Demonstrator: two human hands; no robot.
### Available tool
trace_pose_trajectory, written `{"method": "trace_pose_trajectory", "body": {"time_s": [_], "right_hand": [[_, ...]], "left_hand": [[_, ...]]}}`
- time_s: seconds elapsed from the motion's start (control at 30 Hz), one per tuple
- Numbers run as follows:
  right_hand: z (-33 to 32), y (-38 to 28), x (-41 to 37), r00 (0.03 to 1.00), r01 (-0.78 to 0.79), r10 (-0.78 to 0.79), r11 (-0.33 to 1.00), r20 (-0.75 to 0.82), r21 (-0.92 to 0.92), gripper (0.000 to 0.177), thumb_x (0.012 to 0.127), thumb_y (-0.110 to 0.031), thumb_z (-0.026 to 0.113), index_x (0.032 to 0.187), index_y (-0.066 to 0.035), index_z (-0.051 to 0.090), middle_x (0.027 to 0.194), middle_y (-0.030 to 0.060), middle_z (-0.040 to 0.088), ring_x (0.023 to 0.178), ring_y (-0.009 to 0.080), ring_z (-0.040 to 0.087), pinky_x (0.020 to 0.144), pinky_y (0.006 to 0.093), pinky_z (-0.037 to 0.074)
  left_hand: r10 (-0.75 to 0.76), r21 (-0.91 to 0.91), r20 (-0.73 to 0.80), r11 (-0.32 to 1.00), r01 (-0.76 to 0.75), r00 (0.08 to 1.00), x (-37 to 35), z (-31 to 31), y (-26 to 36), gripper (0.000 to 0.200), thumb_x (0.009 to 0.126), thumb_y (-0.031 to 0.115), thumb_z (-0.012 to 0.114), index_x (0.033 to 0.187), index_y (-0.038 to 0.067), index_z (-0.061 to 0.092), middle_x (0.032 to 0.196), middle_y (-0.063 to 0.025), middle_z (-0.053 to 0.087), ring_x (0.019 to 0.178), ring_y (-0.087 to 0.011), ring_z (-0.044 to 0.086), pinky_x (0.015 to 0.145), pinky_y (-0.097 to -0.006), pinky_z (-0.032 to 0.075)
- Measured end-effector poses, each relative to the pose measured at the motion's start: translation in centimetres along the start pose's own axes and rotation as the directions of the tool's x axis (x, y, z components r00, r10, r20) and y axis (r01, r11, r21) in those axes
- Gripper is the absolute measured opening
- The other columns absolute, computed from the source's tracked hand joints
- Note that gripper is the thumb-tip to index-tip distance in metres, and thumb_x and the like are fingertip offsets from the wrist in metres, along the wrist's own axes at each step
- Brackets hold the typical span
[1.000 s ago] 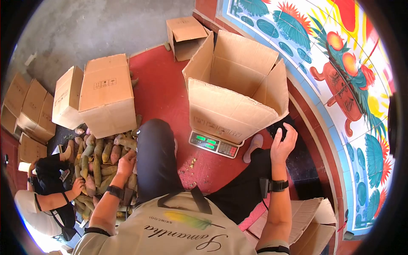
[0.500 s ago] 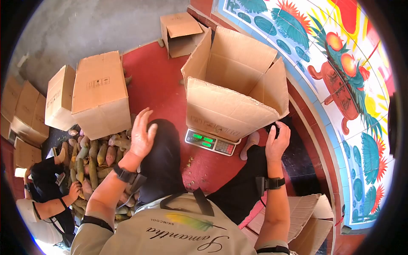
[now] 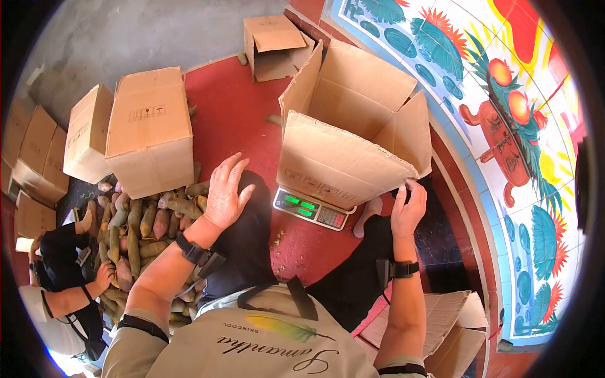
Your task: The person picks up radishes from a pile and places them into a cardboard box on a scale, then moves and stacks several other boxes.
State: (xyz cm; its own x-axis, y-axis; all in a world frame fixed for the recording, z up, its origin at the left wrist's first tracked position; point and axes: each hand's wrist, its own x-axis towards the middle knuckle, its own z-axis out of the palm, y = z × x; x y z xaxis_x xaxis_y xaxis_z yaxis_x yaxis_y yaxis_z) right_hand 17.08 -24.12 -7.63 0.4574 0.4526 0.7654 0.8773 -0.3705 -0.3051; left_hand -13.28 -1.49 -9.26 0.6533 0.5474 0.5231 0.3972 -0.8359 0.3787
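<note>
A large cardboard box (image 3: pixel 346 154) with raised top flaps stands on a digital scale (image 3: pixel 309 208), whose green displays are lit. My right hand (image 3: pixel 409 211) is at the box's near right lower corner, fingertips right at the cardboard, thumb and fingers apart. Above my dark-trousered knee, my left hand (image 3: pixel 225 192) is held with the fingers stretched and thumb out, nothing in it. To its left lies a heap of long brownish-green and reddish root vegetables (image 3: pixel 148 223).
Closed cardboard cartons (image 3: pixel 151 126) stand at the left beyond the heap, with more stacked at the far left. A smaller open carton (image 3: pixel 274 41) is at the back. Another person's hand (image 3: pixel 105 275) rests at the heap. Flattened cardboard (image 3: pixel 441 321) lies at my right; a painted tile wall (image 3: pixel 504 145) curves beyond.
My left hand has moved right and slightly forward. My right hand has come a little closer to the box corner. The other person's hand has shifted slightly left in view.
</note>
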Motion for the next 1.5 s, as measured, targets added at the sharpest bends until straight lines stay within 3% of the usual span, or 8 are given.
{"method": "trace_pose_trajectory", "body": {"time_s": [0.17, 0.23, 0.6, 0.93, 1.1, 1.27, 1.37, 1.5], "right_hand": [[0.3, -0.2, 0.1, 1.000, 0.002, -0.002, 1.000, -0.004, 0.024, 0.018, 0.080, -0.008, 0.055, 0.095, 0.000, 0.053, 0.092, 0.0153, 0.056, 0.087, 0.0325, 0.052, 0.078, 0.0389, 0.041], [0.3, -0.3, 0.1, 1.000, -0.011, 0.012, 1.000, -0.009, 0.029, 0.018, 0.080, -0.008, 0.055, 0.095, 0.000, 0.053, 0.092, 0.0153, 0.056, 0.087, 0.0323, 0.052, 0.078, 0.0387, 0.042], [-0.4, 0.5, -0.1, 0.996, -0.043, 0.047, 0.998, -0.072, 0.050, 0.016, 0.077, -0.007, 0.057, 0.092, -0.001, 0.055, 0.087, 0.0145, 0.056, 0.083, 0.0312, 0.053, 0.075, 0.0387, 0.042], [-1.0, 1.0, -0.3, 0.978, -0.104, 0.117, 0.991, -0.175, 0.083, 0.014, 0.075, -0.011, 0.059, 0.088, -0.005, 0.055, 0.085, 0.0128, 0.056, 0.081, 0.0312, 0.052, 0.073, 0.0400, 0.041], [-3.1, 2.3, -0.6, 0.946, -0.147, 0.171, 0.984, -0.275, 0.106, 0.014, 0.077, -0.011, 0.059, 0.088, -0.004, 0.055, 0.085, 0.0127, 0.056, 0.082, 0.0311, 0.052, 0.073, 0.0394, 0.040], [-6.6, 7.0, -3.4, 0.918, -0.227, 0.209, 0.974, -0.338, -0.014, 0.014, 0.076, -0.012, 0.059, 0.087, -0.004, 0.055, 0.084, 0.0126, 0.055, 0.082, 0.0310, 0.052, 0.073, 0.0397, 0.040], [-7.8, 10.6, -7.1, 0.901, -0.351, 0.286, 0.922, -0.326, -0.161, 0.012, 0.076, -0.013, 0.060, 0.085, -0.005, 0.055, 0.083, 0.0121, 0.055, 0.081, 0.0309, 0.052, 0.071, 0.0405, 0.040], [-9.4, 14.5, -13.9, 0.868, -0.495, 0.441, 0.742, -0.228, -0.452, 0.015, 0.076, -0.020, 0.061, 0.081, -0.006, 0.056, 0.082, 0.0114, 0.056, 0.081, 0.0305, 0.052, 0.070, 0.0423, 0.040]], "left_hand": [[0.005, 0.016, 0.003, 1.000, -0.005, 1.000, 0.0, 0.2, 0.0, 0.049, 0.079, 0.018, 0.059, 0.122, 0.004, 0.043, 0.127, -0.0162, 0.042, 0.117, -0.0345, 0.039, 0.099, -0.0419, 0.030], [0.021, 0.031, -0.034, 0.999, -0.019, 0.999, 0.0, 0.3, 0.1, 0.052, 0.072, 0.015, 0.064, 0.119, 0.004, 0.045, 0.124, -0.0158, 0.044, 0.114, -0.0341, 0.041, 0.096, -0.0431, 0.033], [0.058, 0.036, -0.026, 0.998, -0.057, 0.998, 0.4, 0.8, 0.7, 0.050, 0.073, 0.013, 0.064, 0.118, 0.004, 0.047, 0.122, -0.0151, 0.046, 0.113, -0.0333, 0.043, 0.095, -0.0427, 0.033], [0.062, 0.051, -0.006, 0.997, -0.062, 0.998, 0.8, 2.3, 0.8, 0.049, 0.074, 0.003, 0.058, 0.121, 0.003, 0.046, 0.122, -0.0159, 0.047, 0.114, -0.0331, 0.043, 0.098, -0.0401, 0.033], [0.120, 0.061, 0.019, 0.991, -0.121, 0.993, 0.8, 2.7, 0.4, 0.043, 0.081, 0.004, 0.052, 0.124, 0.002, 0.043, 0.123, -0.0169, 0.046, 0.114, -0.0335, 0.043, 0.098, -0.0398, 0.033], [0.132, 0.081, 0.045, 0.987, -0.136, 0.990, 0.9, 3.4, -0.2, 0.040, 0.086, 0.007, 0.048, 0.125, 0.001, 0.041, 0.125, -0.0171, 0.046, 0.116, -0.0334, 0.042, 0.098, -0.0399, 0.033], [0.147, 0.073, 0.061, 0.986, -0.151, 0.987, 1.1, 3.6, 0.0, 0.039, 0.088, 0.010, 0.047, 0.126, 0.001, 0.041, 0.125, -0.0173, 0.045, 0.116, -0.0336, 0.042, 0.098, -0.0399, 0.033], [0.141, 0.072, 0.085, 0.986, -0.148, 0.986, 1.3, 3.7, 0.5, 0.040, 0.088, 0.011, 0.047, 0.126, 0.001, 0.041, 0.125, -0.0171, 0.045, 0.116, -0.0337, 0.042, 0.098, -0.0399, 0.033]]}}
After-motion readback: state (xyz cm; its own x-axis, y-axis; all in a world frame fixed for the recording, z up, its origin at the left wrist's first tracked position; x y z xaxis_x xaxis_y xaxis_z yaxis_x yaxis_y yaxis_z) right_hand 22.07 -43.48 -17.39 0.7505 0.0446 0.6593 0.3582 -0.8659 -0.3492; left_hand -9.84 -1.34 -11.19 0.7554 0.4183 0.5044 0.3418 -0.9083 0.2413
